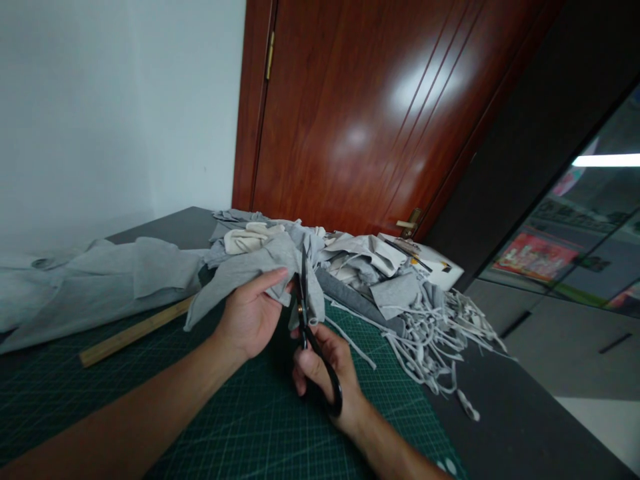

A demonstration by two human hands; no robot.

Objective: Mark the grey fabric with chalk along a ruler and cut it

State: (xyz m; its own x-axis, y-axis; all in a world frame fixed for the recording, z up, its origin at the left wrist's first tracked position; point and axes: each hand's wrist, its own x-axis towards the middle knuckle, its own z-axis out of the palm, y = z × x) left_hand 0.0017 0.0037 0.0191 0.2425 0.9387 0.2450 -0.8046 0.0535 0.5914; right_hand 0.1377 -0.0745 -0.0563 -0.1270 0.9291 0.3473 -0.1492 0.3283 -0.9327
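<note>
My left hand (pixel 255 313) grips a piece of light grey fabric (pixel 240 277) between thumb and fingers, lifted above the green cutting mat (pixel 240 413). In my right hand (pixel 333 367) is a pair of black-handled scissors (pixel 303 293), its blades pointing up and away from me. The blades are at the fabric's right part, with cloth on both sides of them. Whether the blades are fully closed I cannot tell. My left fingertips are partly hidden behind the cloth.
A wooden ruler (pixel 135 333) lies on the mat at left, beside a large spread of grey fabric (pixel 160 267). Fabric scraps and tangled grey strips (pixel 425 333) are heaped at right, near a white box (pixel 440 263). Behind stand a brown door (pixel 350 120) and a glass-fronted cabinet (pixel 565 233).
</note>
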